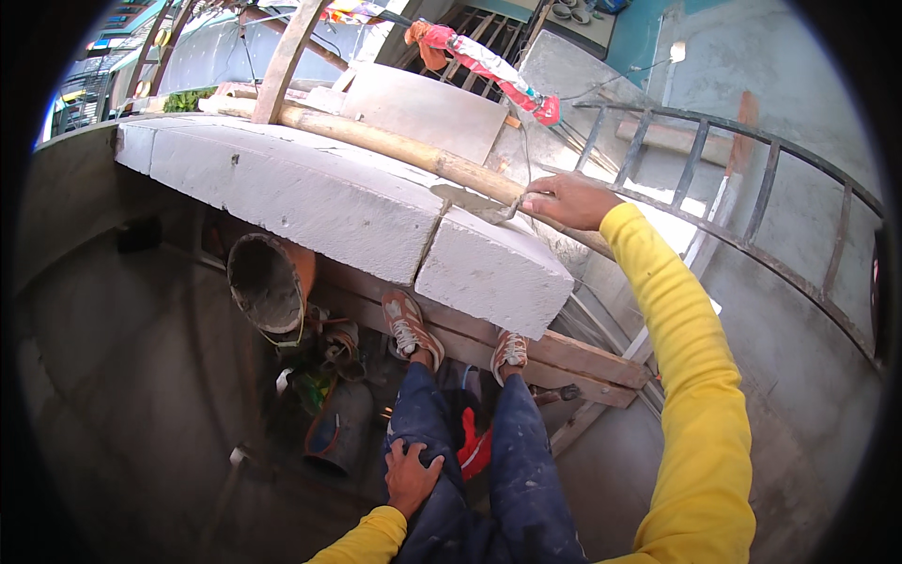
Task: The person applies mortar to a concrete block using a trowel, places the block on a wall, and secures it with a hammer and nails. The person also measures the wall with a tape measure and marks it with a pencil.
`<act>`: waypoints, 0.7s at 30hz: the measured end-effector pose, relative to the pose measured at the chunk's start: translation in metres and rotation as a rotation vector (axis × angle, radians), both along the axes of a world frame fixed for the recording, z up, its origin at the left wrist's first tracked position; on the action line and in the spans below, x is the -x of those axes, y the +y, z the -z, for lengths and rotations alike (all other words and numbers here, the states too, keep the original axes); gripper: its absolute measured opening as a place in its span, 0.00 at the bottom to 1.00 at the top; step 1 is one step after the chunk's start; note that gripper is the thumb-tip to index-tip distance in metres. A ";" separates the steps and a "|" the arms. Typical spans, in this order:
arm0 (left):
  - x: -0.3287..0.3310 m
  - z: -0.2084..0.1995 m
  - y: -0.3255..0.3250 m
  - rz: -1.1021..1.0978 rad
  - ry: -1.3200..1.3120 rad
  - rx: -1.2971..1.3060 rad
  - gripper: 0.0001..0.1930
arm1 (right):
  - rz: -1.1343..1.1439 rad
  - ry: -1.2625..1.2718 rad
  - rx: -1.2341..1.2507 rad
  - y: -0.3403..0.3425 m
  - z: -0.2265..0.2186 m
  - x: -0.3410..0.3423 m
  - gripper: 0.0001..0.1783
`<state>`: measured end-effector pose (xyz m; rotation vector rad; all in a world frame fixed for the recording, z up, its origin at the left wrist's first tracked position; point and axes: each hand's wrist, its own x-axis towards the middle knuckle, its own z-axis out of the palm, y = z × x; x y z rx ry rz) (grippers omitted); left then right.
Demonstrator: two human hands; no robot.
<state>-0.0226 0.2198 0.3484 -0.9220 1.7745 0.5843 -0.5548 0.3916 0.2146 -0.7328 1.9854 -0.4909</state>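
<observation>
Gripping the trowel, your right hand has its fingers curled round the handle end; the flat grey blade lies left of those fingers, over the white blocks near their narrow joint. Your left hand rests on the blue trousers, fingers loosely spread over the cloth. Blocks: chalky, lightly pitted, straight-edged. On their far side runs a round, yellowish bamboo pole. Left of your shoes: an orange bucket, grey-crusted inside.
</observation>
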 end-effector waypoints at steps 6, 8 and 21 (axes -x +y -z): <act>-0.002 0.001 0.005 -0.002 0.036 0.024 0.28 | 0.018 0.064 0.079 0.022 -0.065 -0.003 0.28; -0.003 0.000 0.007 -0.009 0.056 0.034 0.27 | 0.013 0.111 0.094 0.028 -0.087 -0.002 0.27; -0.002 -0.011 -0.010 -0.199 0.087 -0.001 0.30 | 0.391 0.003 0.197 -0.041 -0.194 -0.144 0.25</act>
